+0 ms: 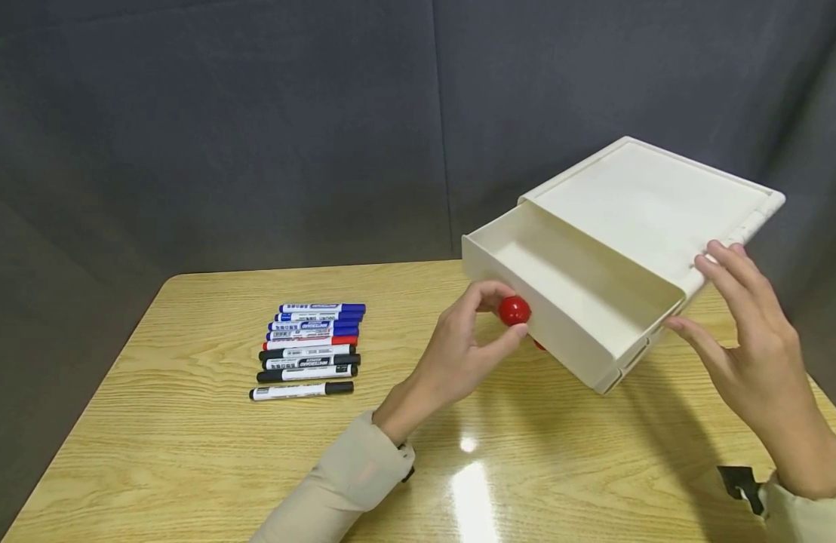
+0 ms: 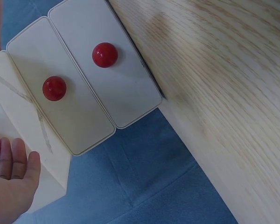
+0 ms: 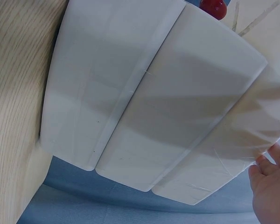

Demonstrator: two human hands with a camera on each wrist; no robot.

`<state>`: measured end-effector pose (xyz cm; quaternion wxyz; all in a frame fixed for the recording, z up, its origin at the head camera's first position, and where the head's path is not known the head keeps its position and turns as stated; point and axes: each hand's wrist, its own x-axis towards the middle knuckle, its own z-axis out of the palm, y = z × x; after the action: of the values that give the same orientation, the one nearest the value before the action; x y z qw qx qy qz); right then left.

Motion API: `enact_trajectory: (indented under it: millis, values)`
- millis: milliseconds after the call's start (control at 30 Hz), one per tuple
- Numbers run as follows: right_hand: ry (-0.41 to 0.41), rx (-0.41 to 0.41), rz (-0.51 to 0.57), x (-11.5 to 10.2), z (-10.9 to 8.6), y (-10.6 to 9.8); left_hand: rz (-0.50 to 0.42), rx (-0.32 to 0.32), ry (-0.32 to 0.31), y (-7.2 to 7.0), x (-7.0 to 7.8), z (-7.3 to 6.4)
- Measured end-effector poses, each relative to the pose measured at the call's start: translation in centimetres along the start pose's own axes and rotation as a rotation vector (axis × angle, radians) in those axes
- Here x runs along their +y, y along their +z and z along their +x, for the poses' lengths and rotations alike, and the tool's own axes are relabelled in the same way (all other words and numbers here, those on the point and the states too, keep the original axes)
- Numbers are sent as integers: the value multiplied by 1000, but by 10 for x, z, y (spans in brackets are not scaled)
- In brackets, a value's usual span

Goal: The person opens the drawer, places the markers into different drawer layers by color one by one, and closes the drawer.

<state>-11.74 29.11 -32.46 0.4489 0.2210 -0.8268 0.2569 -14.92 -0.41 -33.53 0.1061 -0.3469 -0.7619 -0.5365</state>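
Note:
A white drawer cabinet [image 1: 656, 200] stands on the table with its top drawer [image 1: 563, 339] pulled partway out. At that drawer's front, my left hand [image 1: 452, 351] pinches the round red knob [image 1: 515, 311] between thumb and fingers. My right hand [image 1: 757, 339] is at the cabinet's right side, its fingertips touching the top edge and its thumb near the front corner. Below the pulled drawer, the left wrist view shows a middle drawer [image 2: 32, 60] with a red knob [image 2: 54, 88] and a bottom drawer [image 2: 126, 93] with another red knob [image 2: 105, 55], both pushed in.
Several whiteboard markers [image 1: 309, 352] with blue, red and black caps lie in a column left of the cabinet on the wooden table [image 1: 187, 452]. Behind the table hangs a dark grey curtain [image 1: 289, 136].

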Motion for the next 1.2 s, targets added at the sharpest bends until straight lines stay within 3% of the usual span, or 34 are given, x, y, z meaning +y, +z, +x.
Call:
enact_trajectory:
  millis: [533,1200]
  values:
    - [1,0,3,-1,1,2,9,13,15,-2,-1,-3]
    - [0,8,7,0,0,0,40,-16,2,-6,4,-5]
